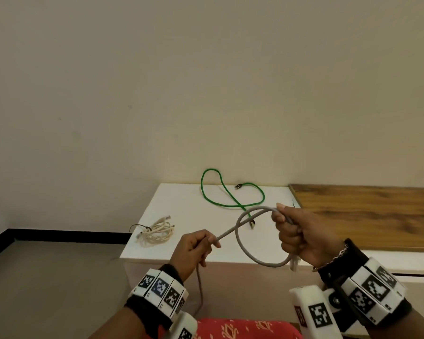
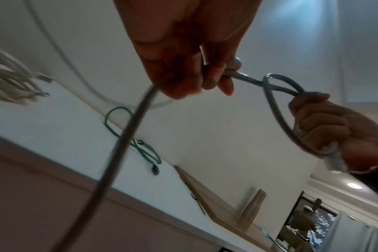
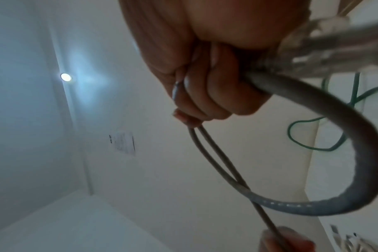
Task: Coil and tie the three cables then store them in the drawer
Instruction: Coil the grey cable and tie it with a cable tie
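Note:
A grey cable [image 1: 239, 237] hangs in the air between both hands, above the front edge of the white cabinet top [image 1: 181, 204]. My right hand [image 1: 299, 234] grips one loop of it, with the clear plug end sticking out below the fist. My left hand [image 1: 197, 245] pinches the cable's running part, and the rest hangs down past my wrist. A loose green cable [image 1: 230, 192] lies uncoiled at the back of the top. A cream cable [image 1: 156, 231], coiled and tied with a dark tie, rests at the left front. In the wrist views the grey cable [image 2: 276, 105] [image 3: 360, 153] shows looped.
A wooden board [image 1: 367, 211] adjoins the white top on the right. A thin dark tie [image 1: 293, 203] lies by their seam. A drawer seam [image 1: 416, 275] shows below the top at the right. Grey floor [image 1: 47, 277] lies left; red patterned cloth [image 1: 245, 327] is below.

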{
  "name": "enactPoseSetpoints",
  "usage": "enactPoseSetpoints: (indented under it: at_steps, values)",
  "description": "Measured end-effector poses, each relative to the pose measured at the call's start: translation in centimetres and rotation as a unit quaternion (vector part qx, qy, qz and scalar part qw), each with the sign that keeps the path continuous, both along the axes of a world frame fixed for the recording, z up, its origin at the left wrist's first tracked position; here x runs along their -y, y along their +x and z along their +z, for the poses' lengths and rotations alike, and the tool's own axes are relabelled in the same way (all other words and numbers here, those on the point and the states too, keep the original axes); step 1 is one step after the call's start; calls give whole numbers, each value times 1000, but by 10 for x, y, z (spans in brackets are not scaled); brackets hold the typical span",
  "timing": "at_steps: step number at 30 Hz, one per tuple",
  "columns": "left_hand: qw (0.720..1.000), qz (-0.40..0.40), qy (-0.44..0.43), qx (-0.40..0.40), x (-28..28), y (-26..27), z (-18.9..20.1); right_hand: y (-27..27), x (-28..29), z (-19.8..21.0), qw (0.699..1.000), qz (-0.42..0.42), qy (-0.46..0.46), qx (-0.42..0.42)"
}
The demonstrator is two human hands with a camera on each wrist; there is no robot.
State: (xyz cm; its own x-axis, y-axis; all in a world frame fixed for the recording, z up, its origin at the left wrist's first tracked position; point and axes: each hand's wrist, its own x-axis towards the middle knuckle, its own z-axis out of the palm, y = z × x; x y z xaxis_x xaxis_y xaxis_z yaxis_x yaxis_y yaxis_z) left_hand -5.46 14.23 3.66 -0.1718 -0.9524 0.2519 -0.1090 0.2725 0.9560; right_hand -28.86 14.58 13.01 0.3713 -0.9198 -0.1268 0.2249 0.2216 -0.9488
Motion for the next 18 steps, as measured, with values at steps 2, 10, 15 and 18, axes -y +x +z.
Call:
enactPoseSetpoints:
  at_steps: [2,10,15,18]
  values:
    - [1000,-14,28,2,1,7,-10,-6,4,1,999,-20,19,17]
    - [972,-109,180,108,-1,17,-38,-28,8,14,990,7,32,138]
    - [947,49,-49,315,1,12,-17,-29,8,15,996,-38,32,73]
    - [797,46,-210,564,-2,1,-5,-25,11,10,997,-55,28,55]
